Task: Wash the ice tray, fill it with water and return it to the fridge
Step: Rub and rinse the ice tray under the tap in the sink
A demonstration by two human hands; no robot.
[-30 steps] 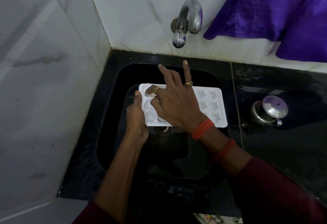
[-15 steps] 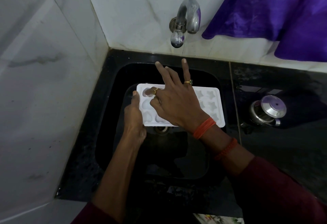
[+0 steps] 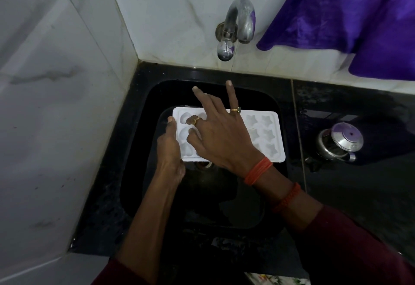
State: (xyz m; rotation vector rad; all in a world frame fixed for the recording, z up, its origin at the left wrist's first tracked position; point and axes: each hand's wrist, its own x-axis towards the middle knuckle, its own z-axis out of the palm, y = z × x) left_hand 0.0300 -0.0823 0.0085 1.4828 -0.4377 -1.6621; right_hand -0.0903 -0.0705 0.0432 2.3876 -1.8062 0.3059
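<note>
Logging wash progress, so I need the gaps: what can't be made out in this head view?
All in the head view:
Middle cavities of the ice tray: covered by the right hand.
Fingers of the left hand: hidden under the tray's end; only the thumb shows on the rim.
Water in the cavities: white on white in dim light, cannot tell.
The drain: mostly behind the tray's near edge.
Contents of the steel pot: its lid covers them.

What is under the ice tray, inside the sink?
The drain shows partly at the near edge of the tray, in the black sink. The rest beneath is covered by the tray.
</note>
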